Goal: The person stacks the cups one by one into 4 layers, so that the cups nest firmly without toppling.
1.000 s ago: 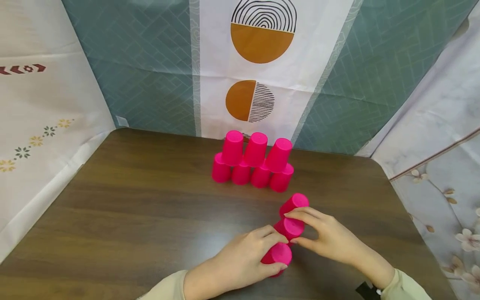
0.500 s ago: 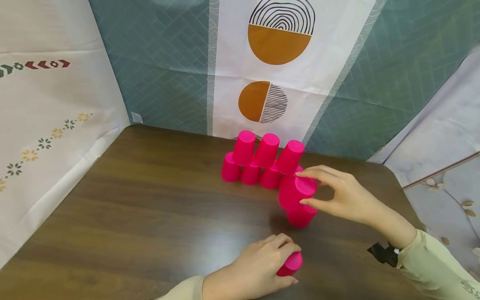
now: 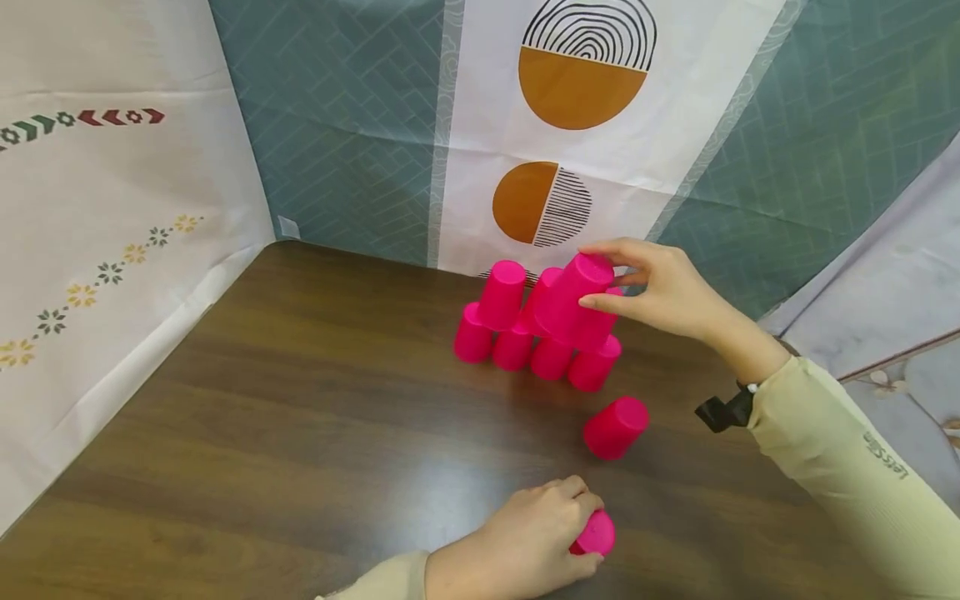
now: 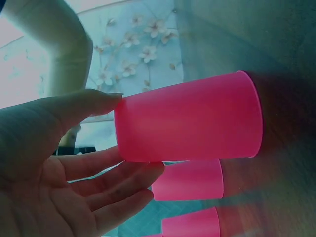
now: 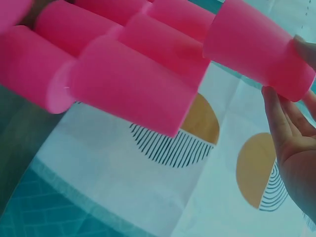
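Upside-down pink plastic cups make a two-tier stack at the back of the table, with a bottom row (image 3: 472,335) of several cups and a second row (image 3: 501,297) of three. My right hand (image 3: 671,292) pinches another pink cup (image 3: 566,293) near its base; this cup overlaps the second row in the head view. From the right wrist, the held cup (image 5: 254,47) appears higher than the stacked ones. Close to the front, my left hand (image 3: 528,533) grips an upside-down pink cup (image 4: 190,118) between thumb and fingers, its rim at the tabletop.
One lone pink cup (image 3: 617,428) stands upside down between the stack and my left hand. Behind the wooden table (image 3: 300,400) hangs a patterned cloth (image 3: 345,133), with pale cloths at the left and right sides.
My right hand has taken a cup from the front group and carried it back and up to the stack. My left hand stays on its cup. The head view has shifted slightly.
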### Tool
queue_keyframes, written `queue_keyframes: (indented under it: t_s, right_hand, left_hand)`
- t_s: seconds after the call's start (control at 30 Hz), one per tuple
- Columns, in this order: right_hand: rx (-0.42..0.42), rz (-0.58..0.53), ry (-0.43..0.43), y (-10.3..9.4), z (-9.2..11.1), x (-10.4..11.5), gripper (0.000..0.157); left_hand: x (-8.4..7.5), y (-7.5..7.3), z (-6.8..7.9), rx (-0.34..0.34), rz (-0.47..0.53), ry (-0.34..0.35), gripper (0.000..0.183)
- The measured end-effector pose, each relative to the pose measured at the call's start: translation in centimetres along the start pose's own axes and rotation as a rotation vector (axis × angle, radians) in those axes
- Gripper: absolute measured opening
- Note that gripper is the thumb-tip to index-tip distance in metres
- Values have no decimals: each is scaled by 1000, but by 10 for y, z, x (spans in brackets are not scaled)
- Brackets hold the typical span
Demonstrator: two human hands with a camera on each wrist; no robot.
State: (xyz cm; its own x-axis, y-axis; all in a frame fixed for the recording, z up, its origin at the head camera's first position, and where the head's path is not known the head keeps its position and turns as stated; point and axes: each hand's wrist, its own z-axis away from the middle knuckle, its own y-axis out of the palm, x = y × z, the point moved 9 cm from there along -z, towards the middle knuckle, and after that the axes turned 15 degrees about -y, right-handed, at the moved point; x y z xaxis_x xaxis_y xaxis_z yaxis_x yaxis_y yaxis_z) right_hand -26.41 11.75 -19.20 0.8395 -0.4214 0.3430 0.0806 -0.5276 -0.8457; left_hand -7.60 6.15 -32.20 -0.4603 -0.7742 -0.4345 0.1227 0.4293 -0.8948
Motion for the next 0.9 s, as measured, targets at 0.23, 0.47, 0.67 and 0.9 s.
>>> queue_keyframes:
  t_s: [0.23, 0.47, 0.67, 0.9]
  right_hand:
    - [-35, -96, 128, -2, -28, -13, 56]
    - [-32, -128, 166, 1, -52, -21, 58]
    - [7, -122, 194, 5, -60, -32, 58]
    - [48, -109, 165, 14, -62, -41, 58]
  left_hand:
    - [-3, 0, 2, -16, 44, 25, 28]
    - [-1, -1, 1, -41, 51, 8, 26]
    - [0, 2, -1, -23, 62, -4, 25]
    - [1, 1, -1, -47, 65, -1, 26]
